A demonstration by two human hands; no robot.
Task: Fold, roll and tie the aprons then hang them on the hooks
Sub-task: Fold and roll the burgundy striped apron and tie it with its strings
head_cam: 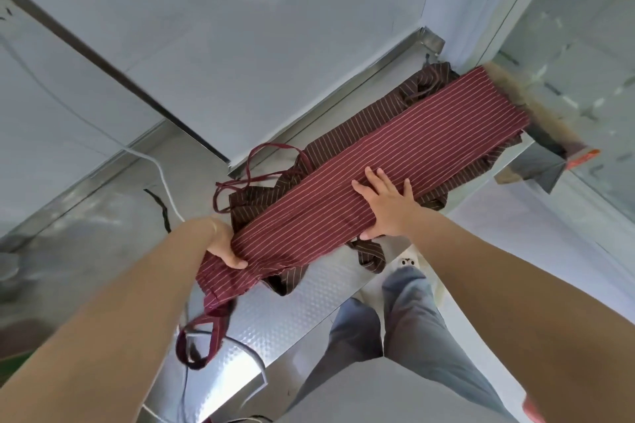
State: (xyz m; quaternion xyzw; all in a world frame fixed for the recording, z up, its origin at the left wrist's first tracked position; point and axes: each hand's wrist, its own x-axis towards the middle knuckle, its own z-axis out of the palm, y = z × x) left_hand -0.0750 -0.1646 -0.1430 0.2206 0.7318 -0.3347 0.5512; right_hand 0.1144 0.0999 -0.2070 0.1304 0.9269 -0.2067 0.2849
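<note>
Red striped apron (378, 161) folded into long band across metal tabletop (309, 299). Left hand (223, 244) grip pinches band's near end; ties (202, 336) dangle below grip. Right hand (388, 206) presses flat on band beyond grip. Brown striped apron (347, 134) crumpled underneath.

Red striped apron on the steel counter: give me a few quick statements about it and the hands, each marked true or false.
1. The red striped apron is folded into a long strip. True.
2. It lies on a brown striped apron. True.
3. The right hand grips a strap. False: it presses flat on the red strip.
4. The left hand holds the strip's near end. True.
5. The red apron is already rolled and tied. False: it is unrolled, straps loose.
</note>
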